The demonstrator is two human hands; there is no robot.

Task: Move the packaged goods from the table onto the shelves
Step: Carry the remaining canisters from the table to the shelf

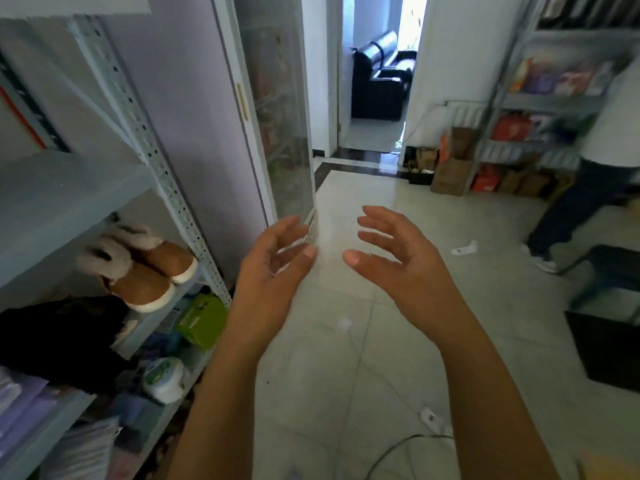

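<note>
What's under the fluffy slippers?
Below the slippers sits a green box, next to a heap of black cloth. The cloth covers whatever lies behind it, and the picture is too blurry to read the box.

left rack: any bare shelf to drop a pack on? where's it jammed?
Bare: the shelf board above the fur slippers, left of the perforated upright. Crowded below: the slippers take one level, and black cloth, green box and white tub pack the next. Left hand and right hand hold nothing.
</note>
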